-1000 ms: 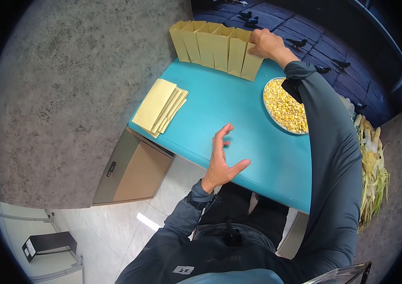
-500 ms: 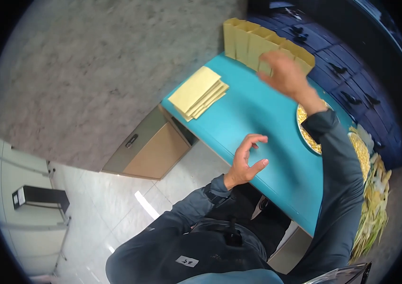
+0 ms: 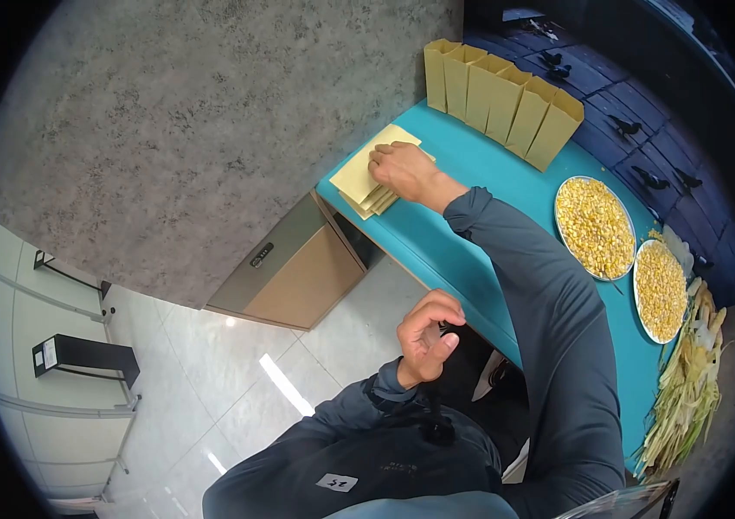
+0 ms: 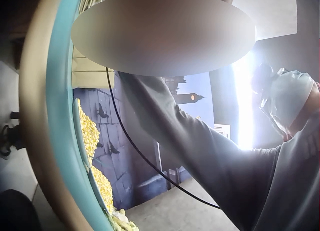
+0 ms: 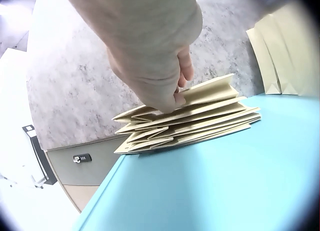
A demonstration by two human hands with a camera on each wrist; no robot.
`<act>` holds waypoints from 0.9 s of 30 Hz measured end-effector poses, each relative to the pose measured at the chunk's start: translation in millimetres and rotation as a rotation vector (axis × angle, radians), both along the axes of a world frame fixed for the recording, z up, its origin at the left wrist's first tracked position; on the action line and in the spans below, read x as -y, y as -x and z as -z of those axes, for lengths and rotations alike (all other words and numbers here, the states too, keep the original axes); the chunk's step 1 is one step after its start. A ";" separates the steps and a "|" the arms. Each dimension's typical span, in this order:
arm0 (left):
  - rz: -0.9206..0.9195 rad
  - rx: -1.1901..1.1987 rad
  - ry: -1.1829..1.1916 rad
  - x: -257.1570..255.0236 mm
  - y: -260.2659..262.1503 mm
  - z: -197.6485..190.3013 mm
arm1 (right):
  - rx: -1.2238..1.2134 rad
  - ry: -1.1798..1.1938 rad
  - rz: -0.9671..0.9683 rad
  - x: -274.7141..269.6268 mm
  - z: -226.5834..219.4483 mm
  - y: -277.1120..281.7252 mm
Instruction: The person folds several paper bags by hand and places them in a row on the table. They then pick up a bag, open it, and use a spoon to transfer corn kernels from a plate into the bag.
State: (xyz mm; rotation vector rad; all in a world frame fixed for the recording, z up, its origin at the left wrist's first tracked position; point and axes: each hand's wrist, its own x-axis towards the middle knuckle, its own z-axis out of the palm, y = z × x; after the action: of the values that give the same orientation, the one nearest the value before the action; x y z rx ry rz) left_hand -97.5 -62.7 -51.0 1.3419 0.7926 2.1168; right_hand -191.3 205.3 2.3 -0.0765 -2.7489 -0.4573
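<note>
On the left end of the turquoise table (image 3: 449, 232), a stack of flat, folded tan paper bags (image 3: 355, 177) lies with its edges fanned out. My right hand (image 3: 406, 171) reaches across to this stack. In the right wrist view its curled fingers (image 5: 186, 66) pinch the top paper bag (image 5: 212, 88), which lifts slightly from those beneath. My left hand (image 3: 428, 337) hovers in front of the table edge, fingers loosely bent and holding nothing. A blurred oval covers the upper part of the left wrist view.
Several opened paper bags (image 3: 488, 97) stand in a row at the back. To the right, corn kernels (image 3: 594, 227) fill one round plate, and more kernels (image 3: 660, 292) fill a second. Corn husks (image 3: 683, 394) lie at the far right. A grey wall (image 3: 255, 130) borders the left.
My right hand has left the row of standing bags and come left to the folded stack. My left hand has drawn back toward the body, and the head view has shifted.
</note>
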 end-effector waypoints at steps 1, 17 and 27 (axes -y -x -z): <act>-0.008 0.030 -0.001 0.3 0.0 2.3 | 0.058 -0.015 0.018 0.3 -0.3 0.7; -0.130 0.186 0.303 -30.8 26.0 -0.1 | -0.436 -0.229 0.038 24.9 -99.9 -112.3; 0.282 0.454 0.443 -68.8 -7.3 -25.5 | -0.196 0.046 0.320 120.1 -102.4 -265.8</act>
State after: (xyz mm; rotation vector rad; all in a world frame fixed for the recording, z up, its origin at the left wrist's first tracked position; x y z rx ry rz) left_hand -90.2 6.1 -25.5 0.6635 0.7648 1.7855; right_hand 74.5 85.2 104.7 -0.5490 -2.5597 -0.4423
